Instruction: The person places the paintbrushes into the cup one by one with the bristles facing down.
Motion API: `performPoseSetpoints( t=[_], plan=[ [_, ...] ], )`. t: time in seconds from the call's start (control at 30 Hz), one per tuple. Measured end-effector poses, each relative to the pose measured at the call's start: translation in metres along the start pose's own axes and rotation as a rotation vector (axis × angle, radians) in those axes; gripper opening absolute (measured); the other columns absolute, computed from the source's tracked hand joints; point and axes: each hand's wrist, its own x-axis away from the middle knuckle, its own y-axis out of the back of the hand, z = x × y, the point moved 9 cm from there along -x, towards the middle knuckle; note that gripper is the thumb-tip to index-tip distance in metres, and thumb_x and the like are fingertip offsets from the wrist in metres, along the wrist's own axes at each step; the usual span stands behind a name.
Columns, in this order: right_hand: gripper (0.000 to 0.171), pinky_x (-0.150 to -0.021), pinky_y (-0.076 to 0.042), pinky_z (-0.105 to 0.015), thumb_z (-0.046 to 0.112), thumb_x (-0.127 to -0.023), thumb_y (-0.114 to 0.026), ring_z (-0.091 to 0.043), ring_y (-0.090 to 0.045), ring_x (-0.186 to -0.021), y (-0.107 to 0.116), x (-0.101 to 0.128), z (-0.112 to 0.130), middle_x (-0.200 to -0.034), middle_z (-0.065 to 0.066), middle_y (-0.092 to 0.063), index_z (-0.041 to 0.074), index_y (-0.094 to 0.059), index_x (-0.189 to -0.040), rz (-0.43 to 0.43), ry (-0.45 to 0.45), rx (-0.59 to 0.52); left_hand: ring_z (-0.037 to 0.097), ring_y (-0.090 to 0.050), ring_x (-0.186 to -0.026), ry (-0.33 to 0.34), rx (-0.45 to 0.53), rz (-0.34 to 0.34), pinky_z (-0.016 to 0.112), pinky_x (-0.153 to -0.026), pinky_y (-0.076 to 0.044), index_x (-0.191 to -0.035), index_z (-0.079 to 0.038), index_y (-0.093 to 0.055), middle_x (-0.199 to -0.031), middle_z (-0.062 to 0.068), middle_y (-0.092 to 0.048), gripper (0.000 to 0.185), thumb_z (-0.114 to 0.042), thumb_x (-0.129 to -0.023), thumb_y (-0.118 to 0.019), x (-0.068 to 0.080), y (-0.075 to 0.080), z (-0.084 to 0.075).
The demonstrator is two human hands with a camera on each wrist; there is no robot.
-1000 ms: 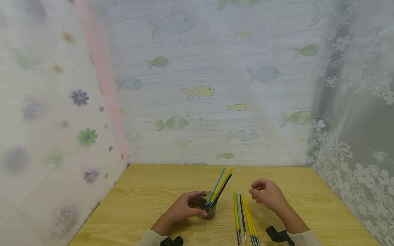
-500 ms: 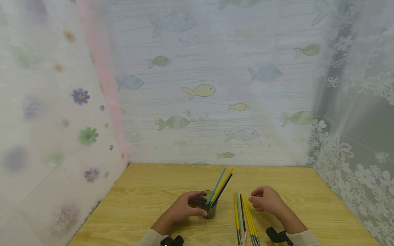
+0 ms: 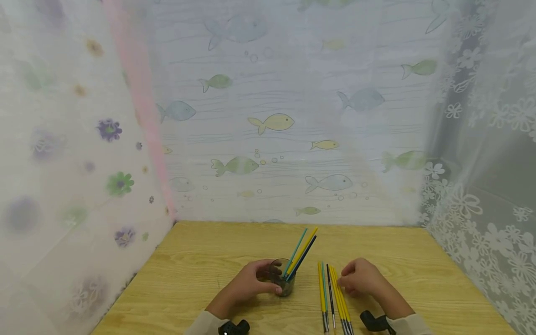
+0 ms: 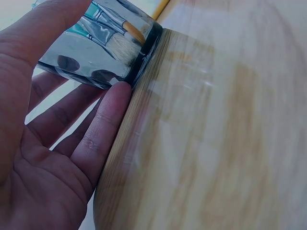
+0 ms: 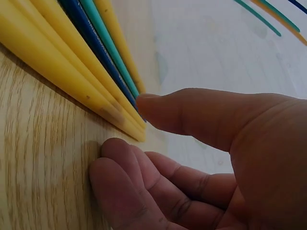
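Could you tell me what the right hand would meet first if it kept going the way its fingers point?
Most likely the nearest yellow brush in the row of brushes on the table. The right hand points left at them, its thumb tip about touching the handle ends.

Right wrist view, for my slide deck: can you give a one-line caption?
Right hand reaches the tips of paintbrush handles lying on the wooden table.
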Motion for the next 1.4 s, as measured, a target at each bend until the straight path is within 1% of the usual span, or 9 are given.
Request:
performPoseSetpoints(
  t=[0.23,0.4,0.6,0.97,1.17,1.4],
  plan=[
    [0.026,-0.06,-0.06,-0.033,0.011,-0.078,-0.089,-0.019,-0.067,-0.069,-0.004,0.001,0.002,-0.082,-0.008,-0.069,0.001,-0.073,-0.095,0.0,0.005,0.031,0.018,-0.068,-0.118,0.002,0.009,0.003,0.027,-0.096,-0.055,-0.148,-0.016,-0.057,-0.129,-0.001,-0.07,0.063,-0.029,-0.092,-0.082,0.0,0.0,0.002],
    [0.023,-0.06,-0.06,-0.033,0.011,-0.078,-0.09,-0.018,-0.068,-0.07,-0.007,0.002,0.003,-0.081,-0.007,-0.07,0.002,-0.073,-0.091,0.004,0.002,0.046,0.017,-0.068,-0.118,-0.004,0.009,0.007,0.027,-0.097,-0.055,-0.149,-0.014,-0.056,-0.13,0.0,-0.07,0.065,-0.029,-0.092,-0.082,-0.001,0.0,0.001],
    [0.025,-0.059,-0.06,-0.033,0.01,-0.077,-0.09,-0.017,-0.069,-0.068,-0.01,0.003,0.005,-0.081,-0.007,-0.07,0.001,-0.073,-0.093,0.006,0.011,0.049,0.017,-0.068,-0.118,-0.009,0.012,0.01,0.027,-0.097,-0.055,-0.149,-0.013,-0.056,-0.131,0.0,-0.07,0.066,-0.03,-0.091,-0.083,-0.001,0.0,0.0],
    [0.028,-0.059,-0.06,-0.033,0.008,-0.077,-0.09,-0.018,-0.069,-0.068,-0.014,0.003,0.005,-0.085,-0.008,-0.069,0.0,-0.07,-0.095,0.014,-0.008,0.055,0.017,-0.068,-0.117,-0.013,0.014,0.01,0.027,-0.097,-0.055,-0.148,-0.012,-0.057,-0.13,0.0,-0.07,0.066,-0.03,-0.09,-0.083,-0.001,0.0,0.002],
    [0.03,-0.058,-0.06,-0.034,0.007,-0.077,-0.09,-0.019,-0.069,-0.067,-0.015,0.003,0.006,-0.084,-0.009,-0.068,-0.001,-0.068,-0.096,0.005,-0.001,0.029,0.017,-0.069,-0.117,-0.015,0.017,0.011,0.027,-0.097,-0.055,-0.148,-0.014,-0.057,-0.129,0.0,-0.07,0.066,-0.03,-0.09,-0.084,-0.001,0.0,0.002],
    [0.03,-0.057,-0.059,-0.033,0.007,-0.075,-0.091,-0.02,-0.066,-0.067,-0.015,0.002,0.005,-0.085,-0.009,-0.067,0.001,-0.068,-0.094,-0.016,0.005,0.031,0.016,-0.068,-0.117,-0.017,0.008,0.013,0.028,-0.097,-0.055,-0.149,-0.013,-0.056,-0.13,0.0,-0.07,0.067,-0.03,-0.09,-0.084,-0.001,0.0,0.003]
  ],
)
